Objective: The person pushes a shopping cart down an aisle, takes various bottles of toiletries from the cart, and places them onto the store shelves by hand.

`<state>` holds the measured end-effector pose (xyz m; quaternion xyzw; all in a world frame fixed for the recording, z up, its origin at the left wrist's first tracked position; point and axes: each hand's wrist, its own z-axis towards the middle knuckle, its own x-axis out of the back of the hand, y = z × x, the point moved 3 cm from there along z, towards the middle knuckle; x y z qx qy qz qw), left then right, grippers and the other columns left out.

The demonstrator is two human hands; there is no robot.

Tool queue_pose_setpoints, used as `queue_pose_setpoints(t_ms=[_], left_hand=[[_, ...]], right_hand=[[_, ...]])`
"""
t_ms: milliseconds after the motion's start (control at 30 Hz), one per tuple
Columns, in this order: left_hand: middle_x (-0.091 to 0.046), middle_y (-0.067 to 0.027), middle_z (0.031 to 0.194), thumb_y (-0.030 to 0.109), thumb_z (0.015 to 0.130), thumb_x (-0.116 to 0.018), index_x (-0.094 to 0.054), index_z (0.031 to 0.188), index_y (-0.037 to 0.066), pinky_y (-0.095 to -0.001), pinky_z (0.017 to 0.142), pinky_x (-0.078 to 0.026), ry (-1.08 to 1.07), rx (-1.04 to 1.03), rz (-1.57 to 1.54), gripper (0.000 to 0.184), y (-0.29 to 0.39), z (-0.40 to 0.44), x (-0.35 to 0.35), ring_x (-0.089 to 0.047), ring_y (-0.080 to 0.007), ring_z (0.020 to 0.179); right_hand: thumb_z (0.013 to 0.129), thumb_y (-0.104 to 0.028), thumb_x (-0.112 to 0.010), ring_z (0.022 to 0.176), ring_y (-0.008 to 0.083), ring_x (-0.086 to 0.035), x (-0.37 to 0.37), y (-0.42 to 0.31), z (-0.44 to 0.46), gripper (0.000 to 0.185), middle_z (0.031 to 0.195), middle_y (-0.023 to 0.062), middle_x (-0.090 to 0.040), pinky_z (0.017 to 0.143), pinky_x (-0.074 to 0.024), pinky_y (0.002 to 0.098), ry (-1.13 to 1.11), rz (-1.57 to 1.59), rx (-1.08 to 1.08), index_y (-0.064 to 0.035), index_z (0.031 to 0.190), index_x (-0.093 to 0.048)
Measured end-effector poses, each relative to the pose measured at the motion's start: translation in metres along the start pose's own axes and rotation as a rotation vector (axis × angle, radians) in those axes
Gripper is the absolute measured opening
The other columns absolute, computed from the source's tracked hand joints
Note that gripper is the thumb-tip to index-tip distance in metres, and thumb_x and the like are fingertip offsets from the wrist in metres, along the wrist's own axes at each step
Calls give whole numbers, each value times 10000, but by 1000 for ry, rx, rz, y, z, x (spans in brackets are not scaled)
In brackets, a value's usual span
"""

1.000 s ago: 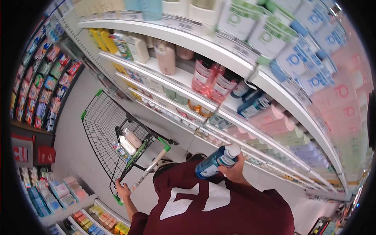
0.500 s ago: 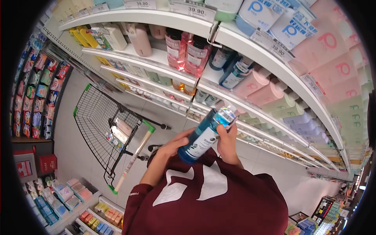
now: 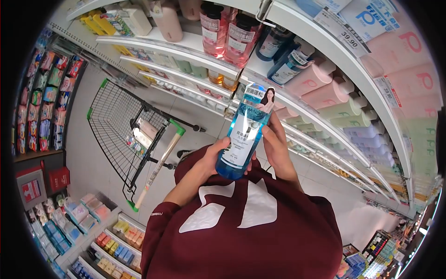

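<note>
Both hands hold a blue shampoo bottle [image 3: 239, 139] in front of my chest, with its white front label facing me. A card picturing a person is fixed around its neck and hides the cap. My left hand [image 3: 213, 156] is closed on the lower left side, thumb over the label's edge. On the upper right side my right hand [image 3: 278, 142] grips it, most of the fingers hidden behind. Similar dark blue bottles [image 3: 288, 67] stand on the shelf ahead, beside pink bottles [image 3: 241, 39].
A wire shopping cart [image 3: 118, 135] stands to my left with a few products [image 3: 144, 132] inside. Stocked shelves [image 3: 265, 100] with price tags run along the front and right. Hanging packets [image 3: 46, 111] fill a rack at far left; boxed goods [image 3: 121, 242] sit at lower left.
The bottle has turned so its front label and neck card now face me, and it stands more upright. My right hand has shifted lower along its side.
</note>
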<state>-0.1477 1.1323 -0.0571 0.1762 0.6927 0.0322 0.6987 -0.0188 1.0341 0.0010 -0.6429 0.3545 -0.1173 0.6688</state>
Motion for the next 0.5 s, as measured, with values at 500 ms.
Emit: queue_pose_setpoints(t_ms=[500], left_hand=[[-614,-251,1158,736,841,-587,-516,1351,-37,-467,764,-614,114,-39,82,930,-1,-1,0,-704,-373,906]], right_hand=[[956,-435,-605,1372,253,-467,-2,22,9,855,1514,109,-448,1161,-330,411,-43,252,-94,-81,1606,-178]])
